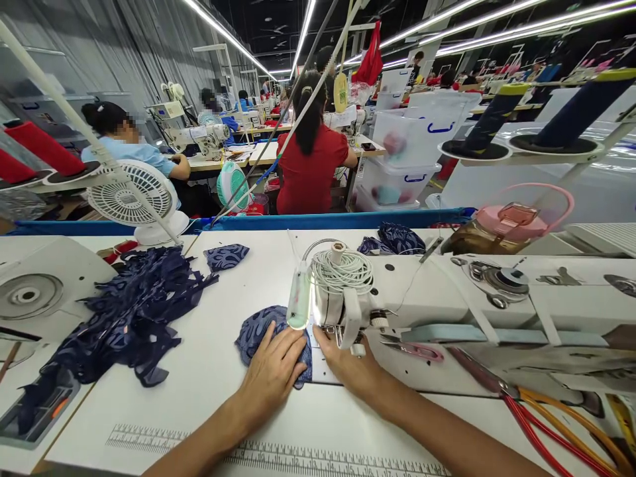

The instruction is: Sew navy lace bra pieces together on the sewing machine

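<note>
A dark blue patterned fabric piece (258, 331), rounded like a cup, lies at the needle area of a white sewing machine (342, 298). My left hand (273, 361) rests flat on its right part, fingers stretched out and slightly spread. On the other side of the needle, my right hand (352, 368) lies on the machine bed, thumb stretched toward the fabric. The machine head hides part of its fingers, and I see nothing held in it. A small lamp (299, 298) hangs just above my left fingertips.
Left lies a heap of dark blue fabric pieces (144, 298); another cup piece (226, 256) is behind. Pink-handled snips (415, 348) and orange- and red-handled scissors (527, 404) lie right. A ruler strip (318, 457) runs along the front. A co-worker in red (313, 165) sits ahead.
</note>
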A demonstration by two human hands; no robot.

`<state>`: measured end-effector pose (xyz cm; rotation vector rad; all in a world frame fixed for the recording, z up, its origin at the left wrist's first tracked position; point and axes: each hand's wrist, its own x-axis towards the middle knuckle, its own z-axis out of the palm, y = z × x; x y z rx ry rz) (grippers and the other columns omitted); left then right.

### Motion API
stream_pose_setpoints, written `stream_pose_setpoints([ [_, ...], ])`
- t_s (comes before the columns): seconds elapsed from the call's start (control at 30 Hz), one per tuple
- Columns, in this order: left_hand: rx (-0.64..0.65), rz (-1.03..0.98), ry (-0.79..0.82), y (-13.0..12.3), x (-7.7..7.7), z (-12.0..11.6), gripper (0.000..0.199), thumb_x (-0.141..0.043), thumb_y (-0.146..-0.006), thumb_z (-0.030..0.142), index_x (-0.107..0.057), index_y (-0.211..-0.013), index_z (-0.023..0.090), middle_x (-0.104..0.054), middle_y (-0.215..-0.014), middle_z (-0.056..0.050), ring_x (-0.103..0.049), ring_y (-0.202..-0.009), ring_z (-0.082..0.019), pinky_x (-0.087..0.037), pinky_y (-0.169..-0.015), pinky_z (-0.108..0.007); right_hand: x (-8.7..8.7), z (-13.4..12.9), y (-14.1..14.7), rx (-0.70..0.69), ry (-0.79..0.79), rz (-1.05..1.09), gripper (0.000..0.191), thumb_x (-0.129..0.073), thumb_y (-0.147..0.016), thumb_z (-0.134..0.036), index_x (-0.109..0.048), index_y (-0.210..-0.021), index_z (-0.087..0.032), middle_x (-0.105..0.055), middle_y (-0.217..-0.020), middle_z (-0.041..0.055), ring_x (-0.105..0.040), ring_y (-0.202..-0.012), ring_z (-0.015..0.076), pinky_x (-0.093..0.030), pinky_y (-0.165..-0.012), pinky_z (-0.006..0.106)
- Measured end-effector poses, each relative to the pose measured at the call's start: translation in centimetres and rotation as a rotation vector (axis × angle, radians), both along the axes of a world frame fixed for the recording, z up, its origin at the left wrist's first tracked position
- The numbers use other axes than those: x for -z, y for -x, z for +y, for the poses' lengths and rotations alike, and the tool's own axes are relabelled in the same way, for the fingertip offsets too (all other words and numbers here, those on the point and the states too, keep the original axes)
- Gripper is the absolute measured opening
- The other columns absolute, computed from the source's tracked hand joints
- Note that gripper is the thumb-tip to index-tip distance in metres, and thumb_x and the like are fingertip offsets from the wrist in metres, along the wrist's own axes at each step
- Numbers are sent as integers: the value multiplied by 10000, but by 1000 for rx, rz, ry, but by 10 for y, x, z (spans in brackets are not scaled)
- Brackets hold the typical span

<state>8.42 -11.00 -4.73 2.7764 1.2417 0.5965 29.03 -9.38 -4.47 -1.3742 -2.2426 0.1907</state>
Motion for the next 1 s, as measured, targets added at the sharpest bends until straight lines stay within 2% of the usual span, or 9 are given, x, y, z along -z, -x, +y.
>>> stream_pose_setpoints([
  [0.1,-14,37,31,-1,2,0,379,-424,-971,229,-471,-1344,179,-552,-1373,-116,-496,-1284,-274,-323,-1117,-576,-7,-7,-1,-39,6,-60,153,-472,-971,-254,-608,-917,-209,-631,-783,40,-553,-648,144,-442,-607,276],
  [0.2,-24,35,64,-4,1,4,400,-436,-970,246,-448,-1368,211,-535,-1391,-101,-474,-1298,-268,-294,-1126,-588,-14,-26,-13,-140,65,-131,204,-396,-959,-167,-568,-861,-215,-577,-642,7,-506,-550,153,-372,-538,281],
  [0.27,-18,17,88,-8,-2,9,400,-437,-970,246,-440,-1369,224,-545,-1377,-93,-463,-1301,-261,-296,-1126,-576,-17,-37,-21,-212,57,-146,232,-355,-950,-128,-574,-933,-204,-620,-756,30,-540,-626,161,-390,-583,282],
  [0.33,-10,-9,111,-15,-5,14,393,-434,-970,238,-435,-1363,230,-559,-1356,-84,-462,-1294,-247,-317,-1121,-550,-15,-44,-24,-260,-29,-132,315,-354,-904,-56,-584,-1076,-186,-652,-977,83,-577,-787,179,-416,-688,298],
  [0.4,-5,-33,107,-21,-8,19,367,-436,-968,238,-454,-1335,237,-581,-1314,-78,-487,-1263,-236,-339,-1109,-534,-10,-46,-25,-282,-110,-115,438,-364,-844,12,-568,-1183,-174,-644,-1111,101,-580,-881,190,-408,-750,315],
  [0.67,2,-48,86,-32,-13,37,281,-374,-975,225,-579,-1164,260,-652,-1115,-54,-570,-1104,-227,-349,-1087,-550,3,-37,-28,-203,-154,-124,509,-350,-810,44,-585,-1210,-166,-663,-1140,100,-564,-707,157,-373,-727,335],
  [0.8,11,-73,35,-29,-12,36,256,-397,-962,223,-611,-1099,242,-666,-1083,-55,-579,-1069,-226,-339,-1089,-536,2,-39,-27,-187,-145,-132,468,-388,-826,30,-576,-1210,-162,-657,-1156,95,-581,-831,184,-362,-769,346],
  [0.9,18,-118,-52,-23,-12,33,235,-436,-937,201,-634,-1063,218,-674,-1062,-75,-583,-1068,-238,-327,-1084,-539,0,-40,-26,-205,-150,-102,365,-444,-878,-34,-589,-1185,-169,-668,-1098,84,-583,-898,184,-362,-822,347],
  [1.0,49,-169,-129,-17,-12,30,273,-441,-901,129,-638,-1065,223,-679,-1041,-68,-588,-1065,-237,-326,-1072,-541,-3,-39,-31,-90,-129,-72,247,-452,-938,-137,-641,-1086,-192,-685,-936,55,-589,-872,171,-376,-827,327],
])
